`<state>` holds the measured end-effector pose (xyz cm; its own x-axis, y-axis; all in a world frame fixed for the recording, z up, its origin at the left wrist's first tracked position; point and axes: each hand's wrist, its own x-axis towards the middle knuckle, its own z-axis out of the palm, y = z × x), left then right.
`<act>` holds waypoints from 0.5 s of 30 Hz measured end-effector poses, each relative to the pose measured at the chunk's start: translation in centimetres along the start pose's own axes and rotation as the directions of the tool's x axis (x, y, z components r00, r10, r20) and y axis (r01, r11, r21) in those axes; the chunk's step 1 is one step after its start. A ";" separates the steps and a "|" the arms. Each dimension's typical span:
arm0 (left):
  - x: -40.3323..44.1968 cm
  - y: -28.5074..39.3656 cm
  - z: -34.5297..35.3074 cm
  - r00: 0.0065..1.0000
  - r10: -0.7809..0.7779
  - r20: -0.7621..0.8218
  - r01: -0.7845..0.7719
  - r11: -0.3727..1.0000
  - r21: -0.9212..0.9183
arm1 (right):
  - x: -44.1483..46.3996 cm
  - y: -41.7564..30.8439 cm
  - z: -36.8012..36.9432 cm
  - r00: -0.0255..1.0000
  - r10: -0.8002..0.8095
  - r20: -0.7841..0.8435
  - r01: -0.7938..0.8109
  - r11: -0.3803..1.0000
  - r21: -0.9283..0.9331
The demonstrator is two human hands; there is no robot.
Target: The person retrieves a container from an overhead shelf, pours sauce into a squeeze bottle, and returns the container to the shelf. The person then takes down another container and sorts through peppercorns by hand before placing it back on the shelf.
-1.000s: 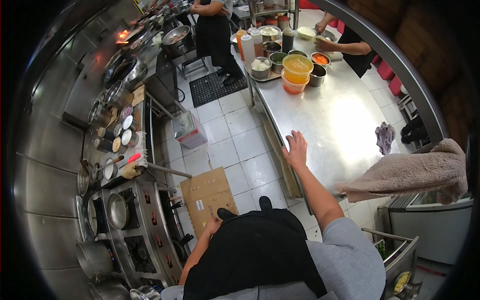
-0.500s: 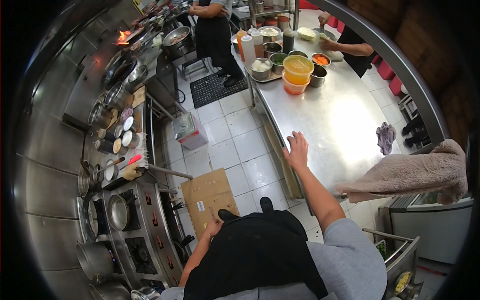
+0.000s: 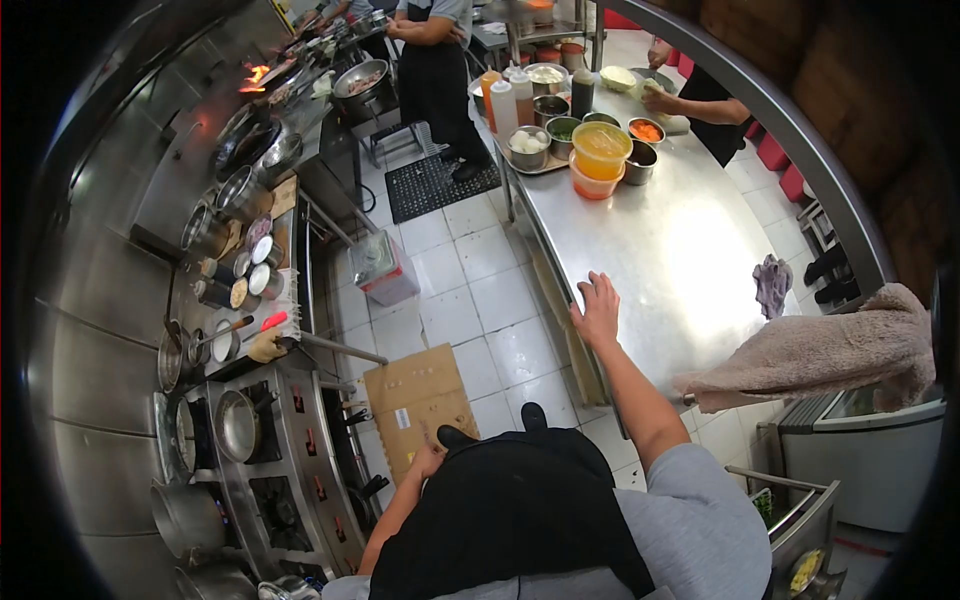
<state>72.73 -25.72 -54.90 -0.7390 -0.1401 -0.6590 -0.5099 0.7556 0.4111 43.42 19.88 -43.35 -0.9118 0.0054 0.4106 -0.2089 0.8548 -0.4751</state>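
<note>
My right hand (image 3: 597,311) rests on the left edge of the steel table (image 3: 640,240), fingers spread, holding nothing. Low beside the black apron (image 3: 510,510) is my left hand (image 3: 427,462); its fingers are partly hidden and too small to read. Farther up the table, an orange-yellow tub (image 3: 601,150) sits on another tub (image 3: 596,183), next to metal pots and squeeze bottles (image 3: 503,104). A purple cloth (image 3: 772,285) lies near the table's right edge, and a beige towel (image 3: 820,350) hangs in front.
Left are a stove with a pan (image 3: 237,425) and a counter with jars (image 3: 265,281). On the floor lie cardboard (image 3: 415,395), a square tin (image 3: 383,267) and a black mat (image 3: 440,184). One person (image 3: 435,80) stands ahead; another person's arm (image 3: 700,107) reaches over the table's far end.
The view has shifted slightly, so most things sit a little lower and to the right. The standing person's arms have moved from folded to reaching left. My hands have hardly moved.
</note>
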 end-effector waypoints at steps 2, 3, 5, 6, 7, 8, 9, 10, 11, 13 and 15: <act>0.4 -0.5 0.2 1.000 0.016 0.017 -0.016 1.000 -0.014 | -0.1 -0.1 0.0 1.000 0.002 0.000 -0.002 1.000 0.000; 0.7 -0.8 0.4 0.999 0.024 0.023 -0.023 0.999 -0.024 | 0.0 -0.1 0.0 1.000 0.004 0.002 -0.004 1.000 0.000; 1.0 -1.4 1.0 1.000 0.028 0.004 -0.028 0.999 -0.019 | 0.0 -0.1 -0.2 1.000 0.014 0.011 -0.014 1.000 -0.007; 1.0 -1.1 0.9 1.000 0.028 -0.013 -0.028 0.999 -0.021 | -0.1 -0.1 -0.3 1.000 0.017 0.017 -0.016 1.000 -0.011; 0.7 -1.0 0.9 1.000 0.019 -0.010 -0.019 0.999 -0.026 | 0.1 -0.2 -0.2 1.000 0.013 0.019 -0.013 1.000 -0.011; -0.2 0.0 0.5 1.000 0.010 -0.011 -0.011 0.999 -0.033 | 0.2 -0.3 -0.1 1.000 0.008 0.020 -0.008 1.000 -0.010; -0.7 0.7 0.2 1.000 0.003 -0.012 -0.004 0.999 -0.038 | 0.1 -0.1 -0.1 1.000 0.003 0.019 -0.003 1.000 -0.009; -0.6 0.9 0.0 1.000 0.001 -0.010 -0.002 1.000 -0.030 | 0.0 0.0 0.0 1.000 -0.001 0.018 0.001 1.000 -0.008; -0.6 0.8 0.2 1.000 0.001 -0.007 -0.001 1.000 -0.020 | 0.0 0.1 0.0 1.000 -0.008 0.022 0.008 1.000 -0.003; -0.5 0.9 0.4 1.000 0.006 -0.012 -0.006 1.000 -0.009 | 0.0 0.3 0.1 1.000 -0.013 0.027 0.013 1.000 0.001; -0.8 1.1 0.3 1.000 0.013 -0.016 -0.013 1.000 -0.005 | 0.1 0.2 0.1 0.999 -0.032 0.007 0.032 0.999 0.002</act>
<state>72.89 -24.51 -54.12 -0.7528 -0.1403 -0.6431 -0.5020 0.7544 0.4229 43.24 20.05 -43.48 -0.9072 -0.0253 0.4200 -0.2382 0.8538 -0.4630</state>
